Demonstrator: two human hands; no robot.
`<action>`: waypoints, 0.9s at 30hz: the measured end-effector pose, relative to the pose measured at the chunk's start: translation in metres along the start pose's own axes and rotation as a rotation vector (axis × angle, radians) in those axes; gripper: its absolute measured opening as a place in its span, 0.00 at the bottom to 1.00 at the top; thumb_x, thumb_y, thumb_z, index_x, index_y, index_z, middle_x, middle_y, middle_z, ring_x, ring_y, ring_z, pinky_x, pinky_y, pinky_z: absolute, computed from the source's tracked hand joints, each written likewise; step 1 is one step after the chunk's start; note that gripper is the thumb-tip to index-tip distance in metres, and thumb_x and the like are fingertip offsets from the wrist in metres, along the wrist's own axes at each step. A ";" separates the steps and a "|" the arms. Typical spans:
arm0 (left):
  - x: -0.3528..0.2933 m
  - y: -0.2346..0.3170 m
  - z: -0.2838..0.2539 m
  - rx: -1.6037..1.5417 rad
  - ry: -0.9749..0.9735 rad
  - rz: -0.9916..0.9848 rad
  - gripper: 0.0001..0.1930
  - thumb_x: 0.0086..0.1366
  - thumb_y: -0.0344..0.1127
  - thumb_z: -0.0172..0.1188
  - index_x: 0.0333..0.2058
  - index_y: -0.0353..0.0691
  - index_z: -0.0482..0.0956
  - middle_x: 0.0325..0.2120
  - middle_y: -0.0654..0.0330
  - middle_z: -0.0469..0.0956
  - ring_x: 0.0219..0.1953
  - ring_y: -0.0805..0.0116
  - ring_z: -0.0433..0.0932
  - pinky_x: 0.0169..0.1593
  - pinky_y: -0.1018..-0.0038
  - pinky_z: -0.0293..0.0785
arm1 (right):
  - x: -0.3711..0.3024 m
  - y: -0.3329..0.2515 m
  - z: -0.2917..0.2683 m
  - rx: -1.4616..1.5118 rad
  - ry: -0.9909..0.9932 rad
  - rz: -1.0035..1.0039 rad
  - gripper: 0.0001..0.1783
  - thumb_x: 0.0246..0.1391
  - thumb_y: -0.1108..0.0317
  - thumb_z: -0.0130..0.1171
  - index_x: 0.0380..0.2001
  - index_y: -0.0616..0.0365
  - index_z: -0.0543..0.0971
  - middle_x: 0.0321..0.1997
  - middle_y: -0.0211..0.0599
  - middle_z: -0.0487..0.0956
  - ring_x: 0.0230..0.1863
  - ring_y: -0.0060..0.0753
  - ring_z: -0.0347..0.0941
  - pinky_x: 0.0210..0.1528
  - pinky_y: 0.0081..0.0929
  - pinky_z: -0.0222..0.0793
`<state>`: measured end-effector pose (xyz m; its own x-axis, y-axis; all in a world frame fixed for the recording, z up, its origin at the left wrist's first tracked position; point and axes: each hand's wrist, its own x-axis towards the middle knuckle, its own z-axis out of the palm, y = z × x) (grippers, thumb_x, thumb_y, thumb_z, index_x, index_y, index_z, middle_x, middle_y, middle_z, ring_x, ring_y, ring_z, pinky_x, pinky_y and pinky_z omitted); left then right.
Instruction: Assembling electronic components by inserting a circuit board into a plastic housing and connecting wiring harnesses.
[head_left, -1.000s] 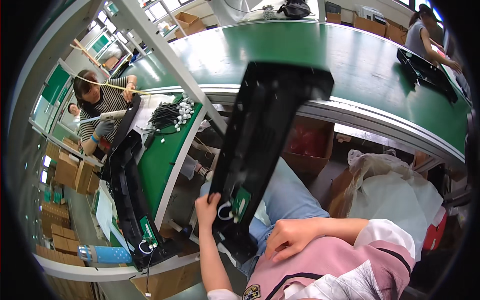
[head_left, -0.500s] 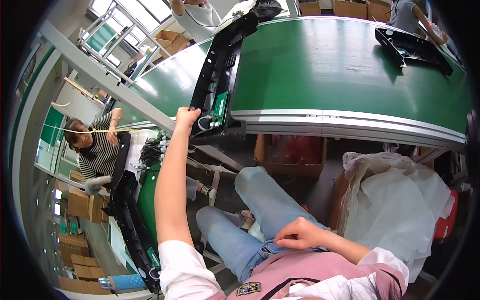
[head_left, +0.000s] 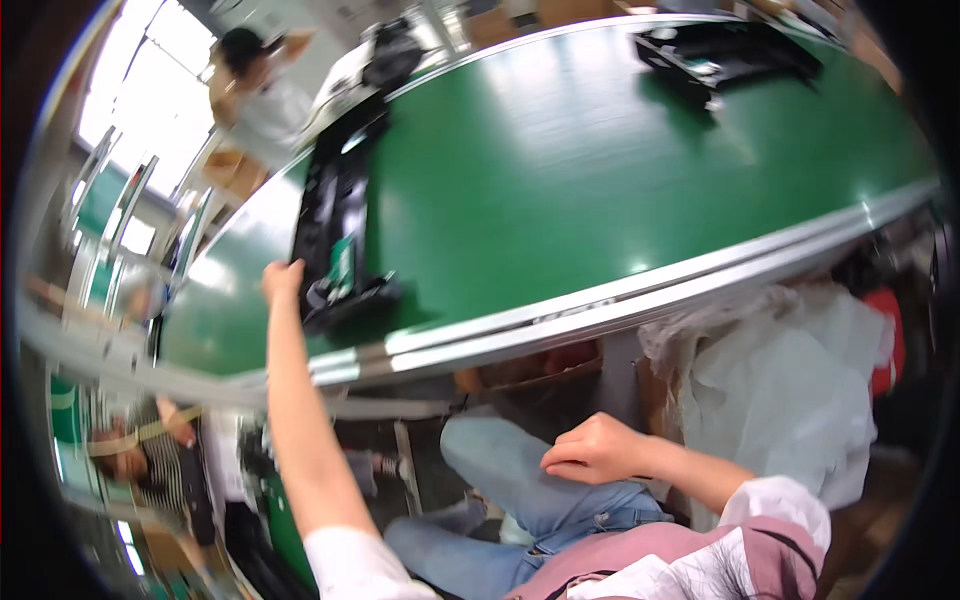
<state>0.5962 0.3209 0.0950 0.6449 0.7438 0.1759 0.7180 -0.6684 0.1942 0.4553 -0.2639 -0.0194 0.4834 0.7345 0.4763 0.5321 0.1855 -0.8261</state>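
My left arm reaches forward, and my left hand [head_left: 281, 280] is closed on the near left edge of a long black plastic housing [head_left: 333, 195]. This housing lies lengthwise on the green table [head_left: 520, 180], its hollow side up. Inside its near end sits a small green circuit board [head_left: 342, 262]; motion blur hides its finer detail. My right hand [head_left: 597, 447] rests over my lap with its fingers curled in, and nothing shows in it.
A second black housing [head_left: 735, 55] lies at the far right of the table. A metal rail [head_left: 620, 308] edges the near side. Clear plastic sheeting [head_left: 780, 390] fills a box at my right. Co-workers are at the far left [head_left: 265, 110] and lower left [head_left: 165, 465].
The housing in my left hand has moved from over the near rail farther onto the table. The view has swung, shifting the scene. My right hand stays over my lap.
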 end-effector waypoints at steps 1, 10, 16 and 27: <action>-0.015 0.014 -0.010 -0.032 0.159 0.101 0.27 0.51 0.50 0.66 0.43 0.34 0.82 0.44 0.42 0.81 0.47 0.43 0.80 0.52 0.56 0.74 | 0.008 -0.007 -0.022 -0.161 -0.024 -0.046 0.05 0.51 0.69 0.64 0.33 0.54 0.83 0.25 0.35 0.80 0.21 0.35 0.76 0.24 0.30 0.72; -0.360 0.125 -0.031 -0.638 0.069 1.207 0.08 0.52 0.19 0.62 0.32 0.36 0.81 0.36 0.53 0.81 0.41 0.52 0.81 0.45 0.63 0.77 | 0.112 0.042 -0.300 -1.536 0.722 0.126 0.30 0.47 0.65 0.68 0.54 0.55 0.71 0.46 0.40 0.74 0.49 0.41 0.75 0.46 0.40 0.75; -0.435 0.097 0.021 -0.894 -0.344 0.969 0.09 0.52 0.21 0.66 0.34 0.35 0.83 0.35 0.53 0.82 0.38 0.57 0.83 0.44 0.69 0.79 | 0.157 0.136 -0.398 -1.718 0.688 0.566 0.02 0.47 0.71 0.61 0.27 0.52 0.80 0.28 0.44 0.84 0.33 0.48 0.83 0.34 0.44 0.80; -0.402 0.205 -0.001 -1.730 -1.064 0.090 0.27 0.67 0.51 0.61 0.54 0.35 0.73 0.47 0.57 0.78 0.50 0.65 0.79 0.54 0.70 0.74 | 0.143 -0.064 -0.209 -1.610 0.153 0.401 0.26 0.44 0.59 0.72 0.43 0.59 0.75 0.34 0.52 0.82 0.36 0.55 0.81 0.36 0.47 0.76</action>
<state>0.4842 -0.1149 0.0653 0.9869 -0.0091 -0.1609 0.1454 0.4817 0.8642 0.6360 -0.3067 0.1643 0.7646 0.4818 0.4281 0.4436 -0.8752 0.1929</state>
